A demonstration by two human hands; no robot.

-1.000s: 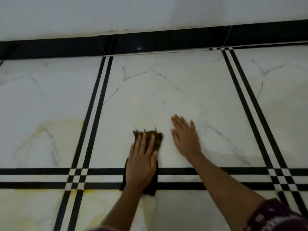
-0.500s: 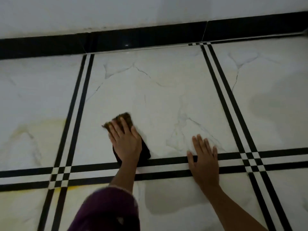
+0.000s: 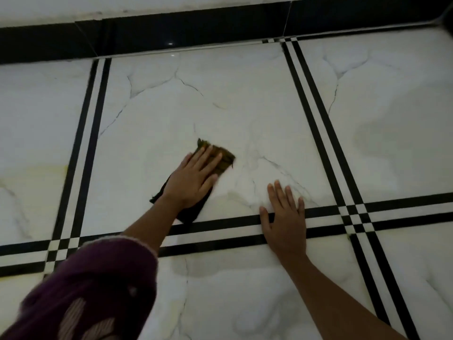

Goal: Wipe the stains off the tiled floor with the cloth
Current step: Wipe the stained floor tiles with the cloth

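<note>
Left hand (image 3: 193, 179) lies flat, fingers spread, pressing the dark cloth (image 3: 215, 157) onto the middle white tile (image 3: 220, 106) prob. to scrub w/ full-palm pressure, while right hand (image 3: 285, 220), splayed & empty on the black stripes (image 3: 220, 223), seems to brace body weight.

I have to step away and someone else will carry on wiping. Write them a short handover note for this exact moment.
Left hand: flat, palm down, pressing the cloth on the middle tile; not gripping it.
Right hand: empty, fingers spread, braced flat across the black border stripes.
Done: cannot tell how much; the middle tile looks mostly white around the cloth.
Left: the yellowish stain on the far-left tile, and the greyish patch on the right tile.
</note>
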